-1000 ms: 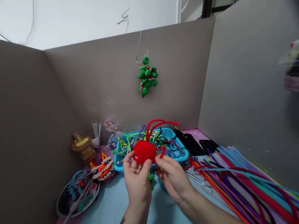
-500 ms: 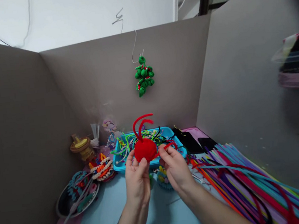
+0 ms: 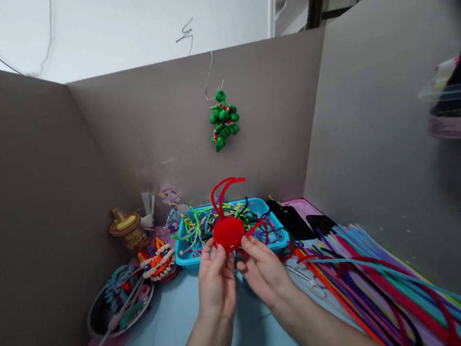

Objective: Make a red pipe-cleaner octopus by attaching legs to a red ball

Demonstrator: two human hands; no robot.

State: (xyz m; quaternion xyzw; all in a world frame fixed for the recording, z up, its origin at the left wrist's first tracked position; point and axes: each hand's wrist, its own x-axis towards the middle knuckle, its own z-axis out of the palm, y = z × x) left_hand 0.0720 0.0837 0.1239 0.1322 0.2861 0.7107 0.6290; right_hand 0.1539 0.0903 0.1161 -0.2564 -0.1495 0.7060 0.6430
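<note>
Between my hands is a rounded red pipe-cleaner piece (image 3: 229, 233), with two red stems curving up from its top and more red stems bending out on its right. My left hand (image 3: 216, 274) pinches its lower left side, thumb in front. At its lower right edge, my right hand (image 3: 264, 266) grips with thumb and fingertips. Behind the piece stands a blue tray (image 3: 188, 260) filled with short pipe-cleaner scraps in green, white, black and other colours.
Long multicoloured pipe cleaners (image 3: 362, 274) spread over the right side, beside metal scissors (image 3: 304, 275). A metal bowl (image 3: 92, 322) with crafted pieces and a yellow-brown container (image 3: 127, 227) stand left. A green ornament (image 3: 223, 121) hangs on the grey back panel (image 3: 146, 132).
My right hand has shifted from the side stem to the body's lower right edge. The red piece has turned slightly and moved a little right, its top stems now closer together.
</note>
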